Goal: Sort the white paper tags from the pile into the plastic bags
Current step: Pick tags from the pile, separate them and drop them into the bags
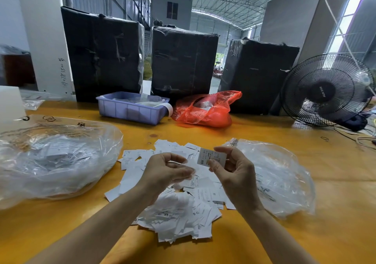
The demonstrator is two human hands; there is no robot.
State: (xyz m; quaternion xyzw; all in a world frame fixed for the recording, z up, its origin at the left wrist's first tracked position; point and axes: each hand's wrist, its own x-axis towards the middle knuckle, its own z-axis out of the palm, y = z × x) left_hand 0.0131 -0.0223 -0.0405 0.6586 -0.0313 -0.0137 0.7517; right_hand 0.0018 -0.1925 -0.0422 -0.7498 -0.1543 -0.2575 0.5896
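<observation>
A pile of white paper tags (179,208) lies spread on the yellow table in front of me. My right hand (234,174) pinches one tag (210,158) printed "XS" above the pile, thumb and fingers on its edges. My left hand (164,170) hovers beside it over the pile with fingers loosely curled, and I cannot tell whether it holds a tag. A large clear plastic bag (55,162) with tags inside lies at the left. Another clear plastic bag (284,180) lies at the right, just behind my right hand.
A purple plastic bin (130,111) and a red plastic bag (205,111) sit at the back of the table (325,233). Three black wrapped boxes (183,60) stand behind them. A black fan (325,91) with cables is at the far right.
</observation>
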